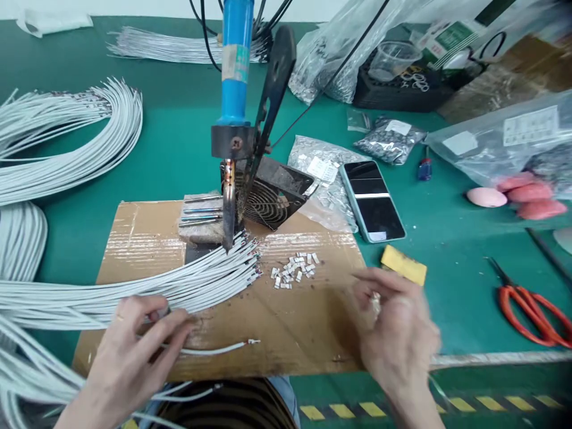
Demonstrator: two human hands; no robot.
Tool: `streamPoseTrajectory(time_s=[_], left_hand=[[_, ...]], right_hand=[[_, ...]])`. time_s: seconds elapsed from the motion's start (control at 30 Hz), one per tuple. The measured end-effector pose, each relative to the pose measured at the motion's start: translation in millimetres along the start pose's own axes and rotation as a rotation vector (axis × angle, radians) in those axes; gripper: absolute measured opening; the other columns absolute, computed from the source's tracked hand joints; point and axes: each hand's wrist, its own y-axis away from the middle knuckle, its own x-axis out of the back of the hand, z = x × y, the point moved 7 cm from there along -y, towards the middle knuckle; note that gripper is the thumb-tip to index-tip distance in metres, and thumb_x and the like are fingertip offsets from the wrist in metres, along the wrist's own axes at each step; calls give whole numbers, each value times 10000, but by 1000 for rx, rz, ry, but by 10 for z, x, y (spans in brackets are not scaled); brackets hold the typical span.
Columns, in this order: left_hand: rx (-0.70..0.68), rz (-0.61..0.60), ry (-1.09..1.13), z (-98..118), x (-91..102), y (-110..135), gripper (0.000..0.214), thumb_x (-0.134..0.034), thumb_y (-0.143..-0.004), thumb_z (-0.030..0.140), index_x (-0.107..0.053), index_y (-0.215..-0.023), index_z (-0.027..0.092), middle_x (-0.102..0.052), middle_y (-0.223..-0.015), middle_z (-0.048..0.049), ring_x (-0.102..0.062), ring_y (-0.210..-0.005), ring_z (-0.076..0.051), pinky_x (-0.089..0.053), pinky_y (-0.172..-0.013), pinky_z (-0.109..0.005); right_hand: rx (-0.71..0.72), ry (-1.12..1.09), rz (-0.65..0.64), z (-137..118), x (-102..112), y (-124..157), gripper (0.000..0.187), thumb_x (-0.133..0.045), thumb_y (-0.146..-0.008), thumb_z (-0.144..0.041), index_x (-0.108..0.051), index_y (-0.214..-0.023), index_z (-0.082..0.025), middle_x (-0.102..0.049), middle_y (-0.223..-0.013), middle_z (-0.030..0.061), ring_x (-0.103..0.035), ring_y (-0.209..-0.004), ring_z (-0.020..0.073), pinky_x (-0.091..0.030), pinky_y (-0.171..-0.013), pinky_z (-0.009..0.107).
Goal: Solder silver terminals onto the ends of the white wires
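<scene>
Watching over the head feed from my remote seat, I had the single white cable [218, 350] lying on the scuffed cardboard sheet [304, 325], between the lower edge of the cable bundle [201, 283] and the sheet's near side, its bare tip [254, 341] pointing toward the right. It came out from under the left hand [138, 342], whose fingers were narrow and curled, though I could not tell whether they pinched it. The right hand [397, 328] was blurred, well apart from that tip, its fingers bent about a small pale piece [376, 305] that I could not identify. To handle this well, I judged, the cable wanted a light, steady grip close behind its stripped end, with the tip straight and the pale piece turned square to it, while sleeves and knuckles kept clear of the heat gun's [236, 98] nozzle. That nozzle [229, 202] was a slim metal tube, browned and sooty, above the bundle's ends. The cable jackets looked smooth, matt and bendy; the scattered white connectors [308, 267] were tiny, hard-edged and boxy; the fan guard [266, 205] was dusty wire in concentric rings
</scene>
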Motion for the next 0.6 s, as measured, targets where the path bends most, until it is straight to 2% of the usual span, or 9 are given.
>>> streamPoseTrajectory(time_s=[0.07, 0.13, 0.23, 0.3, 0.37, 0.43, 0.5, 0.6], left_hand=[[-75, -73, 29, 62, -73, 74, 195, -644, -984, 44, -661, -1120, 182, -563, -1026, -72, -574, -834, -216, -460, -795, -375], [-100, -99, 27, 72, -109, 132, 215, -612, -987, 1, -655, -1160, 122, -600, -1033, -103, -593, -907, -248, -462, -835, -409], [-122, -101, -1, 81, -111, 194, 192, -570, -1005, -9, -652, -1158, 72, -648, -1029, -128, -615, -954, -275, -464, -889, -455], [-142, -118, -65, 94, -107, 223, 182, -547, -1016, 8, -654, -1151, 66, -653, -1037, -138, -624, -984, -291, -461, -927, -477], [-171, -148, -134, 106, -107, 235, 168, -563, -1012, 40, -656, -1149, 66, -651, -1040, -141, -632, -986, -295, -462, -941, -472], [-177, -173, -148, 96, -99, 231, 140, -562, -1017, 76, -656, -1120, 80, -649, -1026, -138, -646, -963, -286, -467, -941, -451], [-139, -185, -85, 61, -73, 227, 144, -518, -1034, 89, -650, -1086, 114, -665, -1021, -130, -672, -957, -268, -480, -942, -413], [-35, -180, 125, 22, 0, 263, 158, -510, -1060, 192, -664, -1097, 192, -730, -1028, -76, -734, -960, -206, -531, -938, -280]], right_hand=[[-65, -100, 182, 6, 193, 39, 406, -516, -1088, -436, -666, -761, -249, -516, -667, -18, -477, -627, 184, -427, -633, 326], [-163, -226, 213, 31, 263, 50, 496, -539, -1039, -537, -590, -643, -243, -449, -605, -26, -467, -590, 175, -441, -591, 316], [-377, -341, 169, 157, 277, 101, 595, -442, -993, -686, -758, -758, -239, -639, -658, 44, -604, -619, 204, -512, -554, 336], [-466, -265, 133, 245, 277, 160, 600, -426, -1004, -678, -813, -835, -251, -751, -744, 75, -669, -634, 214, -548, -563, 344], [-481, -111, 62, 300, 237, 194, 477, -563, -990, -603, -827, -826, -242, -786, -769, 71, -689, -641, 210, -570, -608, 345], [-471, 16, 7, 330, 162, 192, 276, -736, -916, -466, -842, -862, -217, -794, -787, 65, -681, -647, 202, -558, -630, 331], [-451, 117, -33, 342, 64, 153, 198, -797, -854, -398, -839, -875, -205, -765, -732, 42, -627, -585, 183, -520, -582, 316], [-402, 222, -75, 340, -94, 68, 186, -797, -835, -390, -827, -875, -212, -727, -715, 25, -604, -602, 187, -496, -599, 324]])
